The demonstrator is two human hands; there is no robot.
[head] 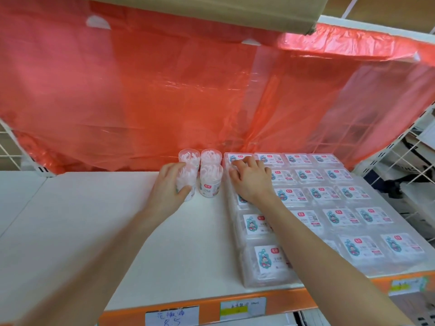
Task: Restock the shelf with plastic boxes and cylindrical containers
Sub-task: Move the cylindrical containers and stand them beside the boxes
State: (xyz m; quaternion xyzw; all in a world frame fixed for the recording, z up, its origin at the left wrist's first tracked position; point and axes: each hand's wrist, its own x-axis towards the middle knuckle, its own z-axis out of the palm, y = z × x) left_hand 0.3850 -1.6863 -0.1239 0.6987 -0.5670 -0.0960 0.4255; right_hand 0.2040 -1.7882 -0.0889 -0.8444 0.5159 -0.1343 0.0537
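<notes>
Handwritten price tags (pixel 171 317) line the orange shelf edge closest to me. My left hand (pixel 170 184) is curled round a clear cylindrical container (pixel 189 175) standing at the back of the white shelf (pixel 106 220), touching three more containers (pixel 210 184). My right hand (pixel 250 181), arm stretched forward, lies with loose, spread fingers on the labelled plastic boxes (pixel 329 196). A red plastic sheet (pixel 164 102) hangs behind.
</notes>
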